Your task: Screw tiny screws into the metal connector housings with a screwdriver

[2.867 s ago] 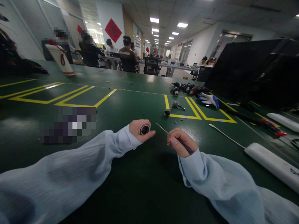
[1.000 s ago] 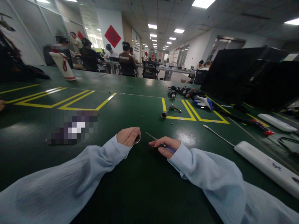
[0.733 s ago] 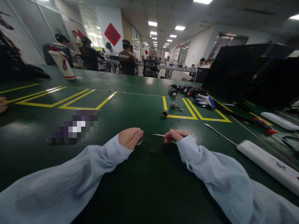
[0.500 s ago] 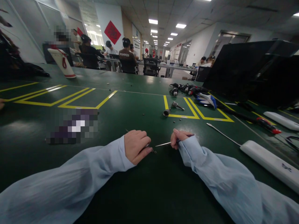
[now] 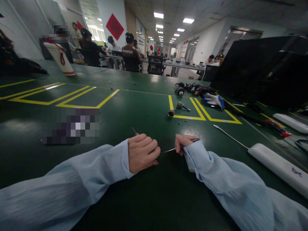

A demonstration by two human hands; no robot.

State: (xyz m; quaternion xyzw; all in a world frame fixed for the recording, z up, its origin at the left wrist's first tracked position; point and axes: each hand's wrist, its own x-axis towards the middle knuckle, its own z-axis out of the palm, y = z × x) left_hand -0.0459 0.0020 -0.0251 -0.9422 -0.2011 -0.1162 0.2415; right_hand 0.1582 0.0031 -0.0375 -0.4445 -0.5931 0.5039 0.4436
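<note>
My left hand (image 5: 143,153) lies knuckles-up on the green table (image 5: 134,199), its fingers curled down and closed over whatever is under them; that is hidden. A thin metal pin (image 5: 134,131) pokes out just beyond its knuckles. My right hand (image 5: 184,142) is closed in a pinch on a slim tool with a purple handle (image 5: 195,140). The tool's thin metal shaft (image 5: 168,150) points left and its tip reaches the fingertips of my left hand. Both arms wear pale blue sleeves.
Two small metal cylinder parts (image 5: 171,113) (image 5: 183,106) lie by yellow tape lines (image 5: 192,118). Further right are black parts (image 5: 189,89), a white-and-blue glove (image 5: 214,100), a red-handled screwdriver (image 5: 276,129), a long white bar (image 5: 276,163) and large black cases (image 5: 260,70). People sit at far tables.
My left hand turned palm-down and closed over the spot where two tiny rings lay; the round black part it held is no longer visible. My right hand's tool swung to point left at it.
</note>
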